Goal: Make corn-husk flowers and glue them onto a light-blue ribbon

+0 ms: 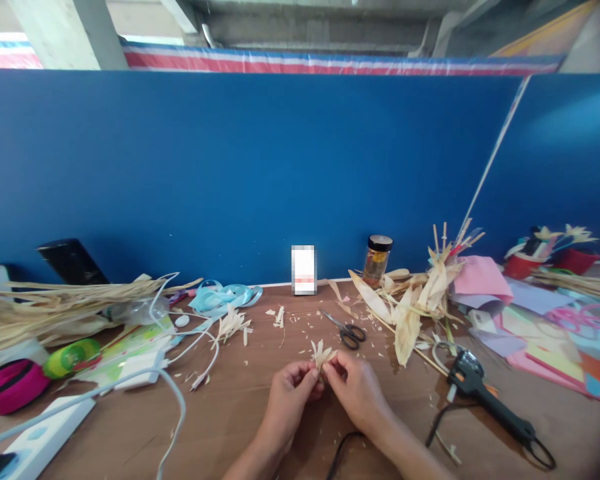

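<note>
A small pale flower of corn-husk strips stands between my two hands near the front middle of the table, its petals pointing up and away. My left hand pinches its base from the left, thumb against the fingers. From the right, my right hand is closed on the flower's side, thumb and forefinger at the petals. The lowest part of the flower is hidden by my fingers. Just beyond my right hand lie black-handled scissors. Cut husk pieces are heaped to the left.
A black glue gun lies at the right, its cord running in front. Behind are dried corn husks, a lidded jar and coloured paper. Leftward: blue ribbon, a white charger, cables and a power strip.
</note>
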Motion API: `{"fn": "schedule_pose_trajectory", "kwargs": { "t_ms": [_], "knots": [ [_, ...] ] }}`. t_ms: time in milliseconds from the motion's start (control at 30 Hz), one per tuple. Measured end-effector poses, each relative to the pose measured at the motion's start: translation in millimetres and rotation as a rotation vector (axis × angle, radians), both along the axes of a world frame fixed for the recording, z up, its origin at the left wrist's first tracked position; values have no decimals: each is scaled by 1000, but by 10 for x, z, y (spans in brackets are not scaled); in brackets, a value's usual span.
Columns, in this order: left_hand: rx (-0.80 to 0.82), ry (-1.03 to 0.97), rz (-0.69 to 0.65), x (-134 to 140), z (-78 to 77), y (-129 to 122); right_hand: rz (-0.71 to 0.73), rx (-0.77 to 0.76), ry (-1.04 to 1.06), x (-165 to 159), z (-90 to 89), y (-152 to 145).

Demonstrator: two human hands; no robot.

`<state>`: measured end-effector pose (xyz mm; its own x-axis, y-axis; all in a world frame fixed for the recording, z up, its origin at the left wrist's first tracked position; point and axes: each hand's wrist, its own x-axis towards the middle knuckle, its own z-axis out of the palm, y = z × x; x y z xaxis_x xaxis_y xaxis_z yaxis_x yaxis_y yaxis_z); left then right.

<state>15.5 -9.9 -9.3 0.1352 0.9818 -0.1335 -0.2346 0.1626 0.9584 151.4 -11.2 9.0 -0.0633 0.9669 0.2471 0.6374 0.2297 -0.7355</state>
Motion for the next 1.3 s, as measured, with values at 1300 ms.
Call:
{"fn": "schedule_pose_trajectory", "kwargs": {
  "t_ms": [1300],
  "knots": [
    [-46,-115,-19,-10,79,-17,-67,223,226,0,80,-51]
  ]
}}
